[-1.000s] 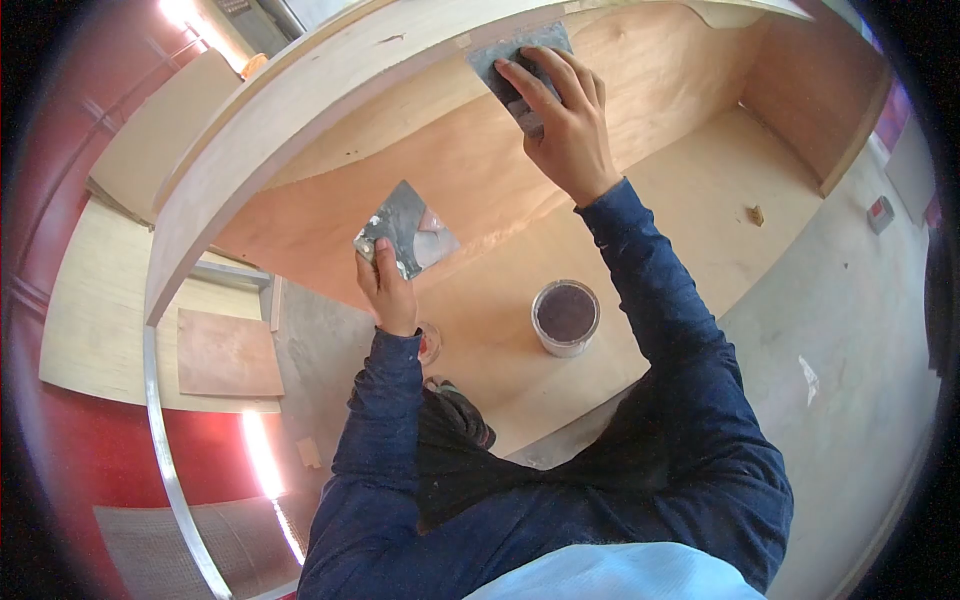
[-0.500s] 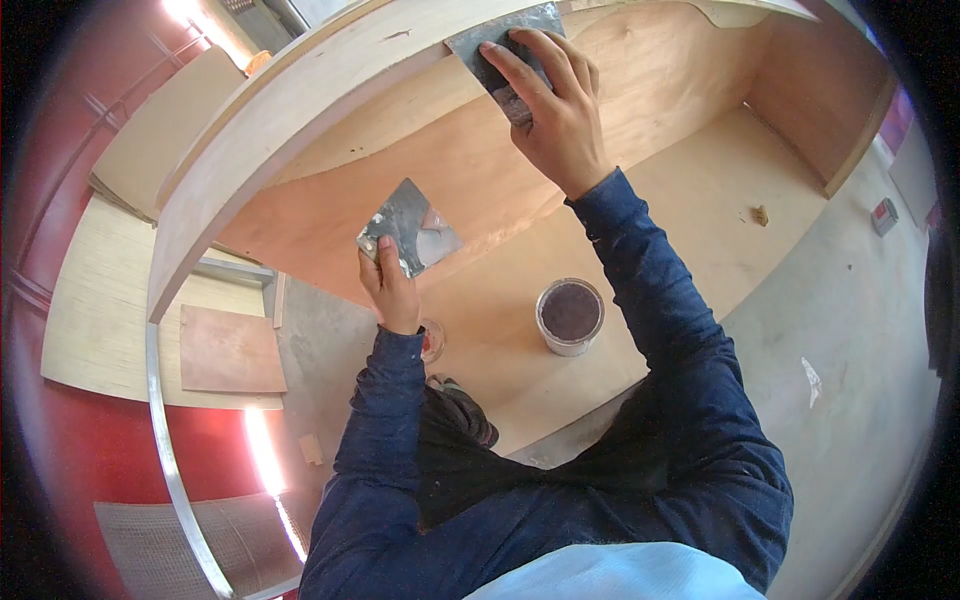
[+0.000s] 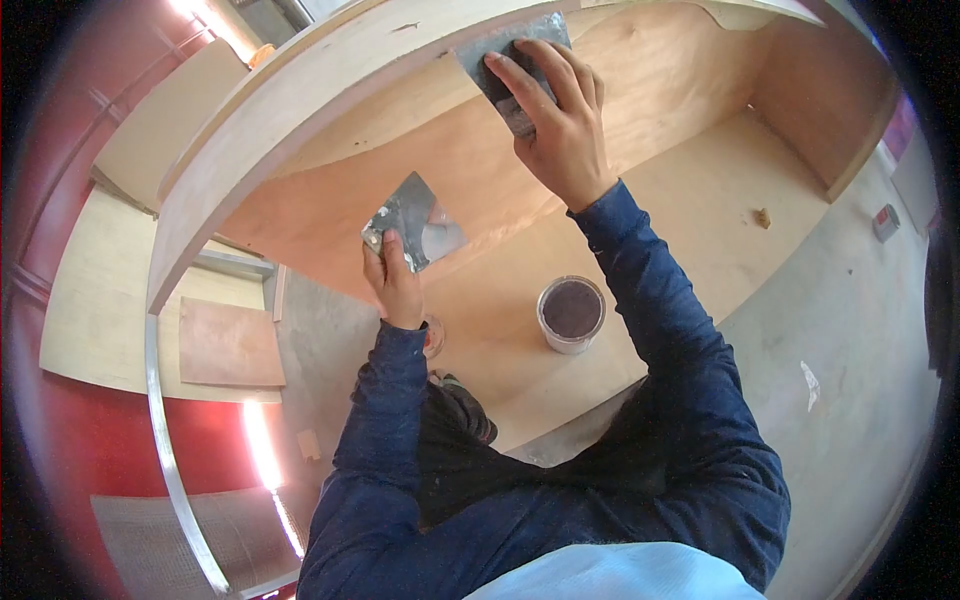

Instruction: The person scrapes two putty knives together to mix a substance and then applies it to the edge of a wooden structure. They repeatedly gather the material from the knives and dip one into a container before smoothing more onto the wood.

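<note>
A flat metal scraper blade [image 3: 510,75] is in my right hand [image 3: 568,140], whose fingers are spread over its face; its upper edge lies at the curved wooden rim [image 3: 345,58]. Lower and to the left, my left hand [image 3: 397,285] pinches a second metal scraper [image 3: 420,222] at its lower left corner. Pale smears mark that second blade, and it appears apart from the wood. Below and between the hands stands an open round tub [image 3: 571,310] with dark contents, on the plywood panel [image 3: 500,375].
A curved plywood side [image 3: 660,80] runs behind my hands. At left are loose plywood sheets [image 3: 230,342] and a metal bar [image 3: 170,450]. A small can [image 3: 885,223] stands on the grey floor [image 3: 800,310] at right. A reddish round lid [image 3: 433,336] lies near my left wrist.
My right hand and its scraper have moved slightly down and right along the rim. My left hand has shifted slightly up and right with its scraper.
</note>
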Demonstrator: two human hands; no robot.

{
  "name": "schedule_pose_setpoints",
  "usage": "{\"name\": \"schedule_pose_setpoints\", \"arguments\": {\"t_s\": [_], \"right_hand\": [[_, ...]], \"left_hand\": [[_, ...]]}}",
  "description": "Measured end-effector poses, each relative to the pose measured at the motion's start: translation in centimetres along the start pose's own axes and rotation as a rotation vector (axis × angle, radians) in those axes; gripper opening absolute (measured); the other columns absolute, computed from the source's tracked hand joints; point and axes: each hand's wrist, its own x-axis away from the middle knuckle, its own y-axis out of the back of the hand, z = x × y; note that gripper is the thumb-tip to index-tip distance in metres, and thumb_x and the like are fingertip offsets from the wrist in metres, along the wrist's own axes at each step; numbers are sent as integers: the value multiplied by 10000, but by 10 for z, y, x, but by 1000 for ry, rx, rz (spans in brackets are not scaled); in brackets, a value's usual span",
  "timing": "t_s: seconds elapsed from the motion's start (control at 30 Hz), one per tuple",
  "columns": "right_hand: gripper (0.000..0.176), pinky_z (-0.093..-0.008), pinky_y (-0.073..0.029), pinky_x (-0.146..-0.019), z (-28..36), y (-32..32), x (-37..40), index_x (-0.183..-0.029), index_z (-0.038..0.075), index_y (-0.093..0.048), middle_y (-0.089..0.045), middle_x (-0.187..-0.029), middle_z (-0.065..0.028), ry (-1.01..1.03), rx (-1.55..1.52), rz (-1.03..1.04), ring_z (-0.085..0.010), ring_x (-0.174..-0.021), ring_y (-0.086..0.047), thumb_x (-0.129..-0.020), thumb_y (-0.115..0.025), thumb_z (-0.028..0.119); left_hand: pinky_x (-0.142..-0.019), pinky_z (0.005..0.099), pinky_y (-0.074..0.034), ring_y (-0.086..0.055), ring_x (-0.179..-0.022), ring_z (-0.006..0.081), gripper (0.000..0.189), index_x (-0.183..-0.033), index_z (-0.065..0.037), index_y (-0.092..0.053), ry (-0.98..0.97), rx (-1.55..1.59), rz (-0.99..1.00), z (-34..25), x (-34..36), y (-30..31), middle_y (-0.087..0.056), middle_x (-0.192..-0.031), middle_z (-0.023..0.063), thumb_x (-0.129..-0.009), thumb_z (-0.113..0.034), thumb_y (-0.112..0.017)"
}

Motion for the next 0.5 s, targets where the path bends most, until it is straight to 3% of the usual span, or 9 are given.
{"name": "schedule_pose_setpoints", "arguments": {"t_s": [0.13, 0.2, 0.4, 0.47, 0.5], "right_hand": [[762, -418, -390, -1005, 0, -4, -7, -1295, 229, -632, -560, -1334, -52, 10, -2, -31, -303, -1241, -497, -605, -705, -88], [688, -430, -357, -1014, 0, -6, -7, -1288, 222, -606, -533, -1340, -39, 12, 8, 1, -256, -1267, -484, -662, -757, -19], [648, -438, -367, -1002, -1, -10, -4, -1295, 231, -604, -532, -1333, -34, 12, 20, 11, -261, -1260, -483, -706, -746, 0], [653, -424, -404, -989, 2, -7, 6, -1288, 189, -616, -544, -1323, -64, -7, -13, 61, -295, -1236, -505, -689, -701, -57], [663, -409, -440, -976, 5, -5, 14, -1282, 146, -628, -556, -1313, -95, -27, -47, 111, -330, -1212, -527, -673, -656, -115]], "left_hand": [[-841, 277, -449, -545, -947, 126, 267, -1169, 17, -551, 22, 89, -25, 7, -2, -2, -606, -1066, 43, -1035, -209, -505], [-843, 274, -450, -545, -949, 124, 267, -1173, 15, -551, -5, 73, -54, 9, -3, -1, -605, -1072, 42, -1036, -210, -505], [-869, 298, -483, -571, -1012, 136, 284, -1194, 10, -537, 1, 67, 13, 11, -3, 1, -611, -1091, 50, -1038, -225, -499], [-874, 347, -544, -615, -1062, 189, 315, -1244, -10, -517, 212, 166, 41, 3, 0, 0, -627, -1116, 67, -1034, -244, -496], [-874, 347, -544, -615, -1062, 189, 315, -1244, -10, -517, 210, 170, 39, 10, -1, 2, -627, -1116, 67, -1034, -244, -496]]}}
